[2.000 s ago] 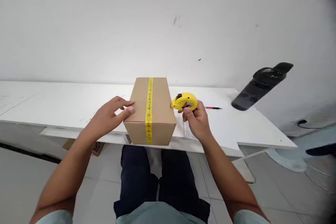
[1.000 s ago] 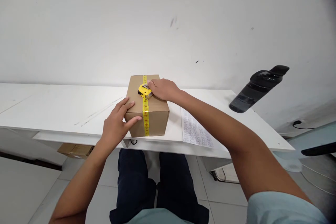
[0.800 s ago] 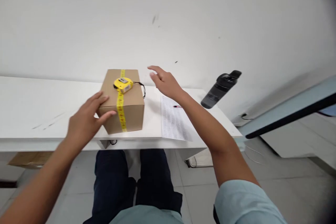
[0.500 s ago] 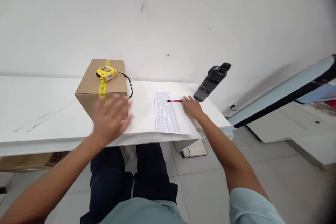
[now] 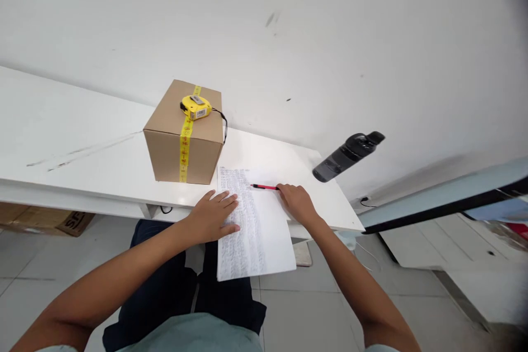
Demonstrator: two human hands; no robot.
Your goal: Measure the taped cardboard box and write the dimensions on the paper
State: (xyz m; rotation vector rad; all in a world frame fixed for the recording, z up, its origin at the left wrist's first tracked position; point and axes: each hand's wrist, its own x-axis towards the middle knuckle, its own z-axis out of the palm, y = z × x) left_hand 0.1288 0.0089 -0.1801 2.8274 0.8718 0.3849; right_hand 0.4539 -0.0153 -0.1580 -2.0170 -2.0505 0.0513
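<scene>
- Head view: the paper (image 5: 272,247) lies at lower centre, its near end reaching past the front edge of the bench (image 5: 103,170); unsupported there, it could bend or slip downward.
- Left hand (image 5: 212,217), at centre, lies over the paper's left edge, fingers spread, grasping nothing; too light a press could let the paper skew.
- Right hand (image 5: 297,203), right of centre, has its fingertips at the right end of the pen (image 5: 264,187); whether they pinch it I cannot tell. A loose hold could let the pen roll away.
- Box (image 5: 165,154), upper left of centre, carries the tape measure (image 5: 198,107); its strap (image 5: 225,121) dangles past the box's right edge, so a snag could drag it off.
- Bottle (image 5: 344,157), at right, stands near the bench's end; an outward sweep of the right arm could topple it.
</scene>
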